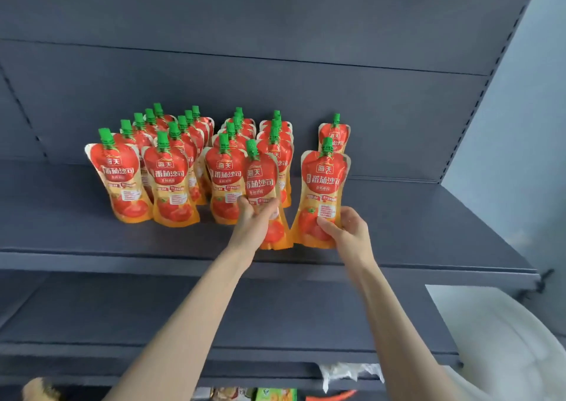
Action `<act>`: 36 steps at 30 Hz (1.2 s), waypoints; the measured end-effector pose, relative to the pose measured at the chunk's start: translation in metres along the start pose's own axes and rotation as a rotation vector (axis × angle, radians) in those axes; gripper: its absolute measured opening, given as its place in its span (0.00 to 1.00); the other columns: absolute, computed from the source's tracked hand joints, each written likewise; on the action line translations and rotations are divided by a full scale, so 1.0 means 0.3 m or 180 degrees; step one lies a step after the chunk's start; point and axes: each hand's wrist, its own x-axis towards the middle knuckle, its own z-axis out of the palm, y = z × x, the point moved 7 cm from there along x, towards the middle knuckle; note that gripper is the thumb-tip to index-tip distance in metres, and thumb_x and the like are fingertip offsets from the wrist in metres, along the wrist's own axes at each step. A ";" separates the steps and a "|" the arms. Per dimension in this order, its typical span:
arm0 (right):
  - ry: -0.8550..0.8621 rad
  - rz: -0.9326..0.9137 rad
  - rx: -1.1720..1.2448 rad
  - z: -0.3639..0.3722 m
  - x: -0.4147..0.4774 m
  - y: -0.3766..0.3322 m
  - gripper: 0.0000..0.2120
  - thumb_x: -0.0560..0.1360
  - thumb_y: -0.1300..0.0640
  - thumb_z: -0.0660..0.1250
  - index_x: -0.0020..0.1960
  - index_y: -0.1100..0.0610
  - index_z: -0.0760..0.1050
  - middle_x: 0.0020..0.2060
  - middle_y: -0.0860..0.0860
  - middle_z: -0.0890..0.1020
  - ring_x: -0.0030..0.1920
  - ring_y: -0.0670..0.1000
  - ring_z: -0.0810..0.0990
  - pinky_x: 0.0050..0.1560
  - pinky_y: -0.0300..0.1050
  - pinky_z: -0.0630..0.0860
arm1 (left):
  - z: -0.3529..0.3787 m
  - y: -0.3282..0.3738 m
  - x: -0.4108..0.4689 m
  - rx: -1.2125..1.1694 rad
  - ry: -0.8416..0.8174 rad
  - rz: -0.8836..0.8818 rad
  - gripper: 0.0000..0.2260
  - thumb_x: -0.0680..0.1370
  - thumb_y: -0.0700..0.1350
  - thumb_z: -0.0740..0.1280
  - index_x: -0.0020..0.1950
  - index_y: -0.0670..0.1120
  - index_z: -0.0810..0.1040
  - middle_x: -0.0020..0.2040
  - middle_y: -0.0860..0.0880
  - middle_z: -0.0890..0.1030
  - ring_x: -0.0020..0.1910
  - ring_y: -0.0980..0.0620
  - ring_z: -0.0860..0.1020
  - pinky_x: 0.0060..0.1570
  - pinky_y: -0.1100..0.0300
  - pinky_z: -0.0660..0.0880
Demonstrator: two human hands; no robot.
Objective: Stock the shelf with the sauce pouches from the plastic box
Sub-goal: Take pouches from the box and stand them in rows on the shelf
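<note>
Gripping one sauce pouch (264,186) in your left hand (252,220) and another (321,192) in your right hand (349,226), you set both upright at the shelf (122,241) front (labels facing out), probably extending the rows.

Dark grey back panel (275,18) and slotted upright (479,100) adjoin a pale wall (520,125).

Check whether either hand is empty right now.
No: the left hand grips a tilted pouch, and the right hand grips the rightmost front pouch.
</note>
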 end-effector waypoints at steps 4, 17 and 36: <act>0.0177 -0.0024 -0.0018 0.008 0.095 0.032 0.09 0.73 0.65 0.70 0.51 0.58 0.73 0.41 0.52 0.83 0.36 0.44 0.84 0.32 0.38 0.78 | -0.012 0.001 0.072 0.0540 0.0265 0.0288 0.16 0.79 0.46 0.63 0.61 0.50 0.59 0.51 0.61 0.71 0.47 0.65 0.72 0.34 0.77 0.70; 0.0042 -0.0455 -0.0943 0.008 0.210 0.096 0.15 0.72 0.66 0.70 0.54 0.56 0.70 0.46 0.46 0.80 0.43 0.37 0.79 0.41 0.27 0.74 | -0.042 -0.027 0.101 0.1408 0.0813 0.0964 0.19 0.72 0.44 0.72 0.61 0.42 0.73 0.59 0.45 0.78 0.58 0.48 0.76 0.58 0.55 0.73; 0.0324 -0.0494 -0.1385 0.002 0.227 0.103 0.16 0.73 0.61 0.70 0.58 0.60 0.69 0.53 0.50 0.78 0.51 0.48 0.76 0.47 0.38 0.72 | -0.052 -0.024 0.081 0.1769 0.1369 0.1211 0.14 0.72 0.45 0.73 0.53 0.42 0.74 0.52 0.44 0.81 0.51 0.47 0.79 0.48 0.57 0.74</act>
